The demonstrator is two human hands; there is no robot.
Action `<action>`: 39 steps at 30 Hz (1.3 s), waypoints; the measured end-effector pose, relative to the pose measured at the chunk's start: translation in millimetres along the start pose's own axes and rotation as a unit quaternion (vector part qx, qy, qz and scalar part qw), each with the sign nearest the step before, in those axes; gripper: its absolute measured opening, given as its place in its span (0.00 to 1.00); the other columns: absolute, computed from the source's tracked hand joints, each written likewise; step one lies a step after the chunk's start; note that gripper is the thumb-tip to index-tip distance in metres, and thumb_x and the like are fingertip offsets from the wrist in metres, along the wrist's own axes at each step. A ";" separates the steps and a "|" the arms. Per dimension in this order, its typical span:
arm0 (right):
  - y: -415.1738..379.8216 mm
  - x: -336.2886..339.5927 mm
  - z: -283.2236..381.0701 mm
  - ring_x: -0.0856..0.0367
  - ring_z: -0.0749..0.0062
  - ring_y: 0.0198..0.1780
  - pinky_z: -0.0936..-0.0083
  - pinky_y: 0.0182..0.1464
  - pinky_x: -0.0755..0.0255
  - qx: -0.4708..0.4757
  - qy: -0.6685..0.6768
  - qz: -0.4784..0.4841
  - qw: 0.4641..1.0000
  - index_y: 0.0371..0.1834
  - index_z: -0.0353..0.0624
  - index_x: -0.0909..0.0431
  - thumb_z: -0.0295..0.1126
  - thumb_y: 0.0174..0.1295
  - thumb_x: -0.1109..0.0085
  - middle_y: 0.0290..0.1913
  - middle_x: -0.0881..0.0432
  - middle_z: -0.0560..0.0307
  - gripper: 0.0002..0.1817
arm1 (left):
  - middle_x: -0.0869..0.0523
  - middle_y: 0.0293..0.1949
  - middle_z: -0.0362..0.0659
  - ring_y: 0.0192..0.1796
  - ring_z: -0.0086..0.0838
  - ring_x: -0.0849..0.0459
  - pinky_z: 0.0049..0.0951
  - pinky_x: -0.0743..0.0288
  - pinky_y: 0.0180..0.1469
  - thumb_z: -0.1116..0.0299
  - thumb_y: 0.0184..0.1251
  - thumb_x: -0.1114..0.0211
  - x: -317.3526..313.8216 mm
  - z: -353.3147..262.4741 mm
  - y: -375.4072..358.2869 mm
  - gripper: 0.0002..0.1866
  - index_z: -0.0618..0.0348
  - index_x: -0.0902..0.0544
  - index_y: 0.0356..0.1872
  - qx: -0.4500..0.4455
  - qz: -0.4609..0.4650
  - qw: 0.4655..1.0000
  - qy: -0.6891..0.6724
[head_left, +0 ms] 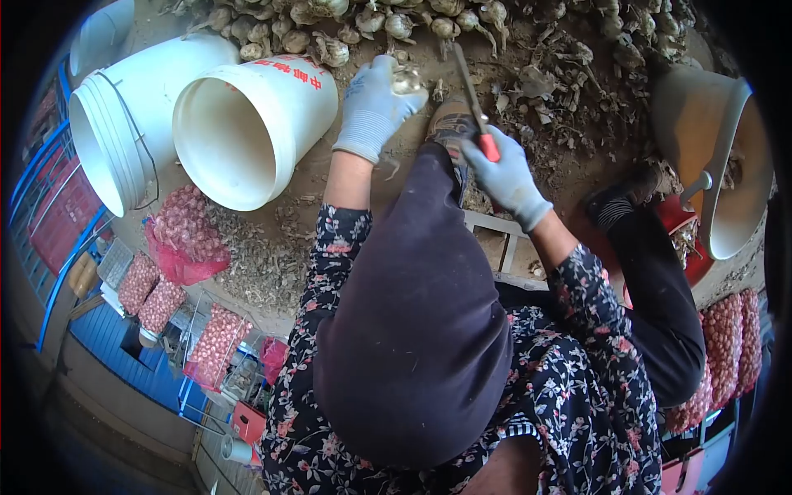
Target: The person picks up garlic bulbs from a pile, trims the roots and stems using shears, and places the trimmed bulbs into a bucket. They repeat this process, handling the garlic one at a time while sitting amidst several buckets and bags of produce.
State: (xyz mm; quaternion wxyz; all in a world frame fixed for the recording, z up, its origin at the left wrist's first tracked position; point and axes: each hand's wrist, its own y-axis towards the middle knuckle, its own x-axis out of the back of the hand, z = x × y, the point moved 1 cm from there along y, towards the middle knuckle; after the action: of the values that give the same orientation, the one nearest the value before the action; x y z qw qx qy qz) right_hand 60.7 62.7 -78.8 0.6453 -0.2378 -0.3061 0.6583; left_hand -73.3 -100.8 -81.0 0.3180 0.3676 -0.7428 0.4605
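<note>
My left hand [373, 106], in a pale blue-grey glove, has its fingers round a garlic bulb [407, 80] close to the edge of the garlic pile [334, 16]. My right hand [510, 177], gloved the same way, is closed on the red handle of a long metal cutting tool [472, 92]. The tool's metal part points up and away from me, right of the bulb and apart from it. Beneath the two hands is a shoe [452, 128] on the dusty ground.
Two white buckets [309, 107] [161, 91] lie tipped at the left. Dry stalks and skins [561, 91] cover the ground ahead right. A whitish tub [701, 124] and a red container [689, 247] are at the right. Filled net bags [186, 227] [724, 346] stand on both sides.
</note>
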 end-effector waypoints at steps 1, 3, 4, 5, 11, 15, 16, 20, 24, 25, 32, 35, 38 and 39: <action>-4.7 3.1 -1.3 0.21 0.39 0.38 0.59 0.40 0.29 0.002 0.001 0.001 1.000 0.35 0.37 0.28 0.44 0.59 0.41 0.32 0.20 0.38 0.19 | 0.16 0.44 0.55 0.46 0.45 0.16 0.36 0.23 0.51 0.60 0.45 0.25 -5.4 8.9 0.7 0.32 0.63 0.26 0.51 0.000 -0.002 1.000 0.002; -14.9 12.8 -8.9 0.22 0.38 0.38 0.60 0.39 0.29 0.004 -0.087 0.014 0.996 0.34 0.36 0.28 0.43 0.58 0.40 0.31 0.21 0.37 0.19 | 0.17 0.46 0.53 0.48 0.42 0.17 0.37 0.22 0.53 0.72 0.51 0.29 -20.5 23.8 -1.8 0.27 0.61 0.28 0.53 0.038 0.057 0.836 -0.544; -21.3 15.9 -13.5 0.22 0.38 0.38 0.60 0.39 0.29 0.001 -0.131 0.023 0.991 0.34 0.36 0.28 0.43 0.58 0.40 0.31 0.22 0.36 0.18 | 0.17 0.46 0.53 0.48 0.42 0.17 0.37 0.22 0.53 0.72 0.51 0.29 -27.0 26.9 -5.7 0.27 0.61 0.28 0.53 0.040 0.061 0.836 -0.544; -25.7 17.0 -17.4 0.22 0.39 0.40 0.58 0.42 0.28 -0.003 -0.168 0.038 0.985 0.42 0.37 0.29 0.43 0.58 0.40 0.34 0.21 0.36 0.20 | 0.18 0.47 0.53 0.49 0.42 0.17 0.38 0.22 0.53 0.76 0.52 0.31 -34.1 28.3 -9.2 0.26 0.61 0.28 0.54 0.020 0.067 0.770 -0.635; -27.4 15.1 -11.9 0.23 0.44 0.47 0.57 0.49 0.29 0.092 -0.288 -0.001 0.953 0.53 0.40 0.34 0.43 0.56 0.39 0.43 0.23 0.39 0.27 | 0.21 0.53 0.50 0.56 0.37 0.21 0.38 0.25 0.57 0.81 0.54 0.34 -49.5 22.8 -24.6 0.32 0.58 0.32 0.63 -0.048 0.071 0.539 -0.838; -20.3 15.3 -7.5 0.23 0.49 0.49 0.58 0.50 0.30 0.138 -0.318 -0.022 0.938 0.54 0.41 0.34 0.45 0.55 0.39 0.44 0.24 0.43 0.29 | 0.20 0.51 0.45 0.51 0.26 0.21 0.28 0.26 0.57 0.83 0.52 0.37 -26.9 8.5 -30.8 0.31 0.65 0.31 0.62 -0.009 0.074 0.653 -0.754; -19.6 18.0 0.8 0.23 0.51 0.49 0.58 0.51 0.31 0.125 -0.369 -0.018 0.921 0.55 0.42 0.35 0.47 0.55 0.40 0.45 0.24 0.44 0.29 | 0.20 0.51 0.45 0.52 0.25 0.21 0.27 0.26 0.57 0.82 0.52 0.36 -18.8 4.5 -30.8 0.32 0.67 0.31 0.62 -0.010 0.084 0.706 -0.703; -11.9 20.7 12.0 0.23 0.54 0.50 0.57 0.53 0.33 0.121 -0.445 -0.017 0.887 0.56 0.43 0.36 0.51 0.56 0.42 0.45 0.24 0.46 0.31 | 0.21 0.50 0.46 0.52 0.26 0.22 0.25 0.27 0.56 0.74 0.45 0.30 -10.2 -8.4 -29.7 0.35 0.71 0.31 0.59 -0.015 0.077 0.909 -0.408; -9.9 22.0 13.7 0.23 0.53 0.51 0.57 0.54 0.33 0.127 -0.454 -0.033 0.881 0.56 0.44 0.36 0.53 0.57 0.43 0.45 0.25 0.46 0.31 | 0.20 0.47 0.43 0.47 0.24 0.20 0.23 0.24 0.48 0.76 0.47 0.31 -24.5 -9.7 -28.2 0.32 0.67 0.31 0.57 -0.018 -0.013 0.878 -0.478; -10.8 21.8 13.2 0.23 0.53 0.51 0.57 0.54 0.33 0.125 -0.454 -0.033 0.882 0.56 0.44 0.36 0.53 0.57 0.43 0.45 0.25 0.46 0.31 | 0.20 0.47 0.43 0.47 0.24 0.20 0.23 0.24 0.48 0.76 0.47 0.31 -28.0 -8.2 -26.1 0.32 0.67 0.31 0.57 -0.019 -0.011 0.878 -0.479; -18.0 5.5 19.7 0.22 0.50 0.51 0.54 0.52 0.32 0.057 -0.415 0.031 0.907 0.53 0.39 0.35 0.47 0.59 0.47 0.46 0.24 0.42 0.26 | 0.24 0.48 0.55 0.48 0.45 0.21 0.38 0.25 0.51 0.72 0.39 0.25 -36.0 -18.7 -30.9 0.39 0.64 0.35 0.56 -0.034 -0.140 0.960 -0.239; -16.9 0.9 21.4 0.21 0.49 0.48 0.55 0.51 0.29 0.061 -0.386 0.056 0.919 0.49 0.37 0.35 0.46 0.59 0.48 0.44 0.22 0.41 0.24 | 0.24 0.48 0.54 0.48 0.46 0.21 0.39 0.26 0.52 0.72 0.40 0.25 -35.3 -19.1 -28.9 0.38 0.65 0.35 0.56 -0.144 -0.250 0.943 -0.164; -15.8 5.2 22.2 0.19 0.50 0.46 0.58 0.49 0.27 0.043 -0.349 0.097 0.931 0.47 0.37 0.35 0.45 0.59 0.48 0.41 0.20 0.40 0.23 | 0.25 0.48 0.54 0.48 0.47 0.21 0.39 0.27 0.52 0.73 0.39 0.25 -41.1 -16.7 -27.9 0.38 0.65 0.35 0.56 -0.134 -0.221 0.947 -0.192; -15.5 5.8 20.2 0.19 0.50 0.46 0.58 0.49 0.27 0.041 -0.348 0.097 0.931 0.47 0.37 0.35 0.45 0.59 0.48 0.41 0.20 0.40 0.23 | 0.24 0.47 0.54 0.46 0.45 0.20 0.37 0.25 0.50 0.74 0.40 0.26 -41.8 -17.3 -27.7 0.37 0.65 0.34 0.56 -0.111 -0.201 0.944 -0.237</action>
State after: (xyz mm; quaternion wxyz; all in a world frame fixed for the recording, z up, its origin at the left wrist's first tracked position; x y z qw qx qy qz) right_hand 57.1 66.2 -53.2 0.4400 0.0044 -0.4599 0.7713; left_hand -25.7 -82.8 -96.0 0.2572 0.5702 -0.7539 0.2009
